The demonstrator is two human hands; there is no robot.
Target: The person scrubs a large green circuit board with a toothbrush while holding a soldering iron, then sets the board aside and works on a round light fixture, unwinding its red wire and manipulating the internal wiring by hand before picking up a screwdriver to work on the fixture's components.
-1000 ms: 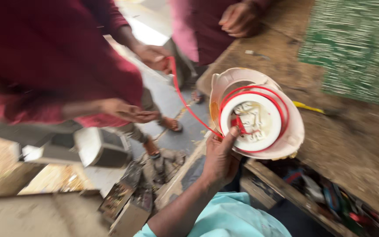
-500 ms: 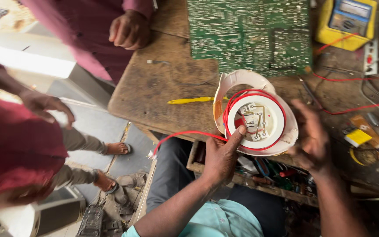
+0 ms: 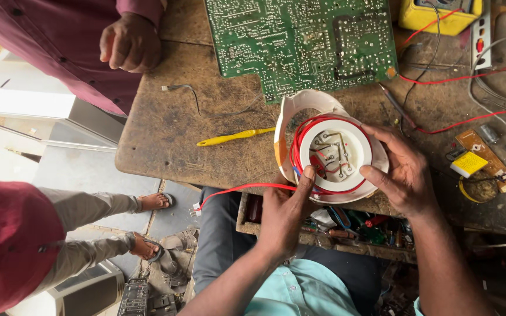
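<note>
At the far left I am seeing a seated person in a dark red top (image 3: pixel 7 246) with grey trousers, bare feet in sandals resting on the floor. Farther away, another person in a maroon shirt (image 3: pixel 60 41) is standing at the bench's left edge, their fist (image 3: pixel 129 42) curled shut just over the worn wooden bench (image 3: pixel 165 134).

Moving right, a yellow screwdriver (image 3: pixel 236 136) is lying on the bench, just left of the piece I am working on. A large green circuit board (image 3: pixel 306 44) is lying at the far side, its near edge just beyond that piece.

My left hand (image 3: pixel 285 213) is coming up from the near side, fingers curled under the round white housing (image 3: pixel 330 149) and thumb pressing on its near rim, so it is grasping the housing. A red wire (image 3: pixel 238 188) is trailing left from under that thumb to a small white plug hanging off the bench's near edge. The housing is sitting over the near edge of the bench, between my two hands, open face up, with red wire coiled around its inner ring and a small wired plate at the centre.

My right hand (image 3: pixel 402 172) is clasping the housing's right side, thumb on the rim, fingers wrapped around the far edge.

Farther right, a yellow meter (image 3: pixel 434 14) is sitting at the far corner, red leads are crossing the bench, and a small brown board (image 3: pixel 487 158) is lying near the right edge.
</note>
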